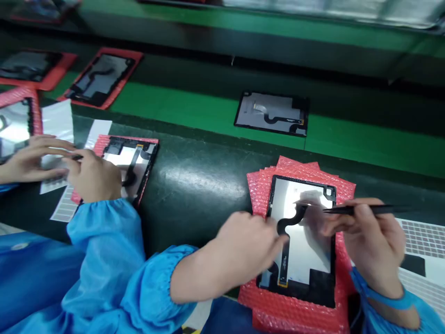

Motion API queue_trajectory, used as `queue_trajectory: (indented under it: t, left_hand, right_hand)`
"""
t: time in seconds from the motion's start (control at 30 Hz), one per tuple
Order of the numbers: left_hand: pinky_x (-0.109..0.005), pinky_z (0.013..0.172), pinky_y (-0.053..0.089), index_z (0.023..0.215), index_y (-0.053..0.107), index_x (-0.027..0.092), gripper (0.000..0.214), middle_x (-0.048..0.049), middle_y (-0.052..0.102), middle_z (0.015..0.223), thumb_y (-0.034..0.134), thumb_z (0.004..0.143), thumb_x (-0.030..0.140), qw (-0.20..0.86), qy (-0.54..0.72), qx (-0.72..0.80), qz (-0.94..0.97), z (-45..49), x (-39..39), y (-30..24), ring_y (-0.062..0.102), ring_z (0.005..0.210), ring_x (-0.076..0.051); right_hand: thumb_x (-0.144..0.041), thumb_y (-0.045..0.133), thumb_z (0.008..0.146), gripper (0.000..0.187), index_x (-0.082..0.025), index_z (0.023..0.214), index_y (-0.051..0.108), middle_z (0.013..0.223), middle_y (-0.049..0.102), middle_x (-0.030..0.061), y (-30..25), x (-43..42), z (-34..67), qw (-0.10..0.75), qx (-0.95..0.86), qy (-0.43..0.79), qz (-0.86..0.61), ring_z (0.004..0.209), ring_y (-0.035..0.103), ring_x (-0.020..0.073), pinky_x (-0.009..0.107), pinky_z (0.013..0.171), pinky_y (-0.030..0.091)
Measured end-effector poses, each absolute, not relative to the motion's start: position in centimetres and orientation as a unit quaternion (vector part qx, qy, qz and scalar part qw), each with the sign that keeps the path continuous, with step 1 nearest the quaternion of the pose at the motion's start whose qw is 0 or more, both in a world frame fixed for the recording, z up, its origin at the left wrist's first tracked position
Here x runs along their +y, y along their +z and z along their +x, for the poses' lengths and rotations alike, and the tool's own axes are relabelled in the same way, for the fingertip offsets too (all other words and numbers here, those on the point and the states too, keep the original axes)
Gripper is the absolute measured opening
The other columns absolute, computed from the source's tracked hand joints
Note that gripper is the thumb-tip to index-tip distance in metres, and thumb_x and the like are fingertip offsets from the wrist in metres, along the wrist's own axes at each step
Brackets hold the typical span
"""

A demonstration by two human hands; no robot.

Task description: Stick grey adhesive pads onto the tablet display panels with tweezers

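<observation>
A tablet screen panel [314, 250] lies back side up before me, silver with a black frame and a black curved ribbon cable [285, 226]. Red bubble-wrap sheets [260, 190] are stacked beneath it. My right hand [373, 241] grips black tweezers [377, 209] above the panel's right side, their tips pointing left. At the panel's left edge, my left hand [245, 246] is closed, fingers curled and thumb toward the cable. Motion blurs it, and whatever its fingers hold is hidden.
At left, a co-worker's hands [95, 174] are over another panel [139, 167] and white sheets [57, 123]. A lone panel [273, 112] lies on the green strip [194, 109]; another on red wrap [99, 79] sits far left. Label sheets [424, 237] lie right.
</observation>
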State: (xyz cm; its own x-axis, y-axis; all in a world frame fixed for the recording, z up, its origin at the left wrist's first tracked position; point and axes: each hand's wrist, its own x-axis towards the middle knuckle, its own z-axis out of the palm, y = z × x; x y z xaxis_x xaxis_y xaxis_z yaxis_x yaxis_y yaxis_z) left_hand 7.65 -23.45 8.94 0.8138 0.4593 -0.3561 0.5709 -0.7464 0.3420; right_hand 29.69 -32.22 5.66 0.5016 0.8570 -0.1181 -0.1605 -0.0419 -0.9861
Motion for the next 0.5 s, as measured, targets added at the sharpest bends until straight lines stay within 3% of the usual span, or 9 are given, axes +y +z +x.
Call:
queue_trajectory:
  t: [0.13, 0.2, 0.33, 0.5]
  left_hand:
    - [-0.036, 0.057, 0.037, 0.104, 0.061, 0.018, 0.033, -0.0061, 0.070, 0.077, 0.039, 0.111, 0.042, 0.263, -0.126, 0.435, 0.852, 5.2, -23.3, 7.6, 0.069, 0.067, -0.027]
    - [-0.034, 0.063, 0.038, 0.097, 0.054, 0.021, 0.025, -0.0020, 0.065, 0.079, 0.040, 0.110, 0.038, 0.341, -0.050, 0.451, 0.823, 4.7, -23.7, 6.7, 0.064, 0.069, -0.023]
    - [-0.033, 0.068, 0.038, 0.082, 0.041, 0.025, 0.028, 0.0012, 0.053, 0.074, 0.035, 0.107, 0.036, 0.419, 0.108, 0.485, 0.760, 4.9, -24.5, 6.3, 0.053, 0.068, -0.019]
    - [-0.034, 0.066, 0.032, 0.085, 0.045, 0.026, 0.027, 0.0000, 0.057, 0.071, 0.050, 0.101, 0.048, 0.401, 0.070, 0.556, 0.725, 6.2, -24.5, 6.3, 0.054, 0.063, -0.023]
  right_hand:
    - [-0.044, 0.078, 0.092, 0.015, -0.028, 0.093, 0.077, 0.069, 0.079, 0.0016, 5.6, -34.4, 33.7, 0.650, -0.268, 0.325, -0.633, 0.047, 0.072, 0.0222, 0.032, 0.043, 0.060]
    - [-0.044, 0.080, 0.089, 0.016, -0.028, 0.091, 0.076, 0.069, 0.079, 0.0014, 5.0, -35.1, 35.3, 0.656, -0.254, 0.295, -0.647, 0.048, 0.072, 0.0221, 0.032, 0.042, 0.059]
    - [-0.051, 0.086, 0.081, 0.031, -0.025, 0.092, 0.073, 0.072, 0.080, 0.0019, 3.4, -35.7, 37.6, 0.662, -0.237, 0.287, -0.650, 0.049, 0.073, 0.0231, 0.033, 0.044, 0.059]
    - [-0.062, 0.086, 0.077, 0.045, -0.023, 0.092, 0.069, 0.069, 0.078, 0.0025, 1.4, -35.8, 38.4, 0.663, -0.208, 0.297, -0.655, 0.048, 0.072, 0.0216, 0.030, 0.043, 0.057]
